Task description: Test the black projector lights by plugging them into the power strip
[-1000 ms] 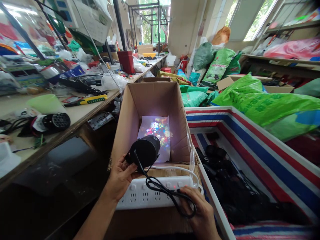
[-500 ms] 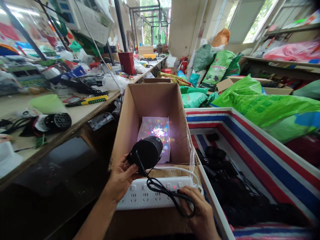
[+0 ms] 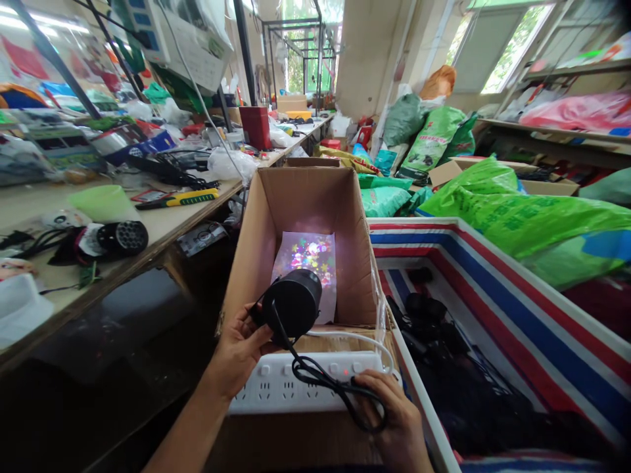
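Note:
My left hand (image 3: 245, 351) grips a round black projector lamp (image 3: 294, 303) by its left edge, its back towards me. Coloured shapes of light fall on a white paper sheet (image 3: 300, 253) inside the open cardboard box (image 3: 305, 187) beyond the lamp. From the lamp's back a black power cord (image 3: 320, 376) runs in a bundled loop to my right hand (image 3: 389, 407). That hand is closed around the cord's end at the right part of a white power strip (image 3: 290, 395); the plug itself is hidden. A small red light glows on the strip.
On the right stands a striped bin (image 3: 522, 315) with a heap of black lamps (image 3: 458, 355) in it. Green bags (image 3: 522, 203) lie behind it. The left workbench (image 3: 158, 226) carries a yellow-handled tool (image 3: 185, 198) and another black lamp (image 3: 121, 238).
The light pattern on the paper has changed from a bright cluster to more spread-out, clearer shapes. The view has shifted slightly; both hands keep their hold.

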Available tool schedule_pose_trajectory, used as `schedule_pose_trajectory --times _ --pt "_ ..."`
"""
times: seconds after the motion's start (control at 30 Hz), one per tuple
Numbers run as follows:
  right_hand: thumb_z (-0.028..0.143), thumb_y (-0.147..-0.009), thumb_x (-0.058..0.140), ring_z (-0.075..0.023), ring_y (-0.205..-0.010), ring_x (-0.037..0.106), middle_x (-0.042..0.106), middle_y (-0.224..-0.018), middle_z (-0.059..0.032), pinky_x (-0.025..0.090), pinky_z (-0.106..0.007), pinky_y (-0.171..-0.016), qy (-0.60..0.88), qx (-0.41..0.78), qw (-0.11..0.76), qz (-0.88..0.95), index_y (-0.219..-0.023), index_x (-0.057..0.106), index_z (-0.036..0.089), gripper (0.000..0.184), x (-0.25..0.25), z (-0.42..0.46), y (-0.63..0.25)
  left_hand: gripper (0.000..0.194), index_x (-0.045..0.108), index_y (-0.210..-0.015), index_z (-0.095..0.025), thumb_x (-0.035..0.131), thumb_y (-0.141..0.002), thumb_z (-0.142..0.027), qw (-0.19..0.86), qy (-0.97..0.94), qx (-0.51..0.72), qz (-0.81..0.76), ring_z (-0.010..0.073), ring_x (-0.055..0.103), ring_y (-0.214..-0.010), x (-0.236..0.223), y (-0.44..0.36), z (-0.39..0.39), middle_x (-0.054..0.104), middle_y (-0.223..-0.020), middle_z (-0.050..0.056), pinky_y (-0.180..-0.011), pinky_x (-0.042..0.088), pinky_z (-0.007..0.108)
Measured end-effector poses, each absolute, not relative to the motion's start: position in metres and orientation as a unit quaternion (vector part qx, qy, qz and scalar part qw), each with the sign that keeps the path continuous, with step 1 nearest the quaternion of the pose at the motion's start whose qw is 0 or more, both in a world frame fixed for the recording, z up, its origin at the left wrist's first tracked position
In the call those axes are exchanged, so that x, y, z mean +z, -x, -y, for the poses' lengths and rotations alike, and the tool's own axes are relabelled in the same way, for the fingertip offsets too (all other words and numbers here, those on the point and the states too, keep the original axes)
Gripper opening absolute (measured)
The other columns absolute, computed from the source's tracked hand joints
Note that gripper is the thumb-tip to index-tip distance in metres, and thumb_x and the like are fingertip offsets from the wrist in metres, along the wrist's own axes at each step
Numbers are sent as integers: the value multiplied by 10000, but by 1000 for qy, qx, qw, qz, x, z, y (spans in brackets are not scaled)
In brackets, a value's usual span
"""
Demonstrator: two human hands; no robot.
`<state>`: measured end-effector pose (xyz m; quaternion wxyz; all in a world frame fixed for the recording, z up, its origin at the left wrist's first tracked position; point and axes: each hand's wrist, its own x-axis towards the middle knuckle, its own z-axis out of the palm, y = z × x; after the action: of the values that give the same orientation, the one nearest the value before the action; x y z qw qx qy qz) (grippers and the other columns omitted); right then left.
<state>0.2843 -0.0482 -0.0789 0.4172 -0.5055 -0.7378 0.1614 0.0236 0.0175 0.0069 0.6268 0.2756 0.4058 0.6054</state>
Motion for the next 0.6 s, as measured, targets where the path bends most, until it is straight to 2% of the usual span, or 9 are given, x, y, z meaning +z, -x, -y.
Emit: schedule_pose_trajectory --times 0.17,0.27,0.37,0.5,0.6 --pt "218 -824 606 -210 -823 627 691 -906 -29 521 -315 -725 503 198 442 716 -937 664 271 138 -68 47 -282 540 456 -957 -187 833 -579 -272 616 -302 582 -436 156 652 -663 1 -26 -16 629 -824 -22 -593 580 336" --pt "271 -790 651 -217 -776 634 695 -828 -40 525 -313 -694 514 228 492 665 -843 697 260 71 -63 45 -282 538 436 -956 -201 814 -592 -316 590 -322 574 -467 160 646 -643 -2 -30 -14 612 -783 -41 -567 572 339" --pt "374 -739 698 -217 -707 643 682 -753 -54 537 -286 -611 546 309 548 554 -766 690 222 154 -56 43 -286 502 451 -942 -193 804 -600 -298 552 -347 576 -493 149 644 -663 1 -35 -11 633 -755 -35 -593 556 289" --pt "434 -754 683 -217 -826 650 673 -952 -71 548 -281 -688 580 457 532 414 -848 627 208 251 -37 44 -287 396 523 -960 -173 765 -650 -210 459 -443 546 -543 149 654 -703 11 -44 3 680 -778 7 -651 526 245" --pt "425 -712 727 -159 -687 629 620 -1100 -81 539 -274 -599 533 497 574 372 -1049 553 242 421 -22 49 -278 272 537 -983 -196 679 -750 -202 276 -615 478 -563 173 668 -720 17 -57 20 696 -825 22 -658 530 271"
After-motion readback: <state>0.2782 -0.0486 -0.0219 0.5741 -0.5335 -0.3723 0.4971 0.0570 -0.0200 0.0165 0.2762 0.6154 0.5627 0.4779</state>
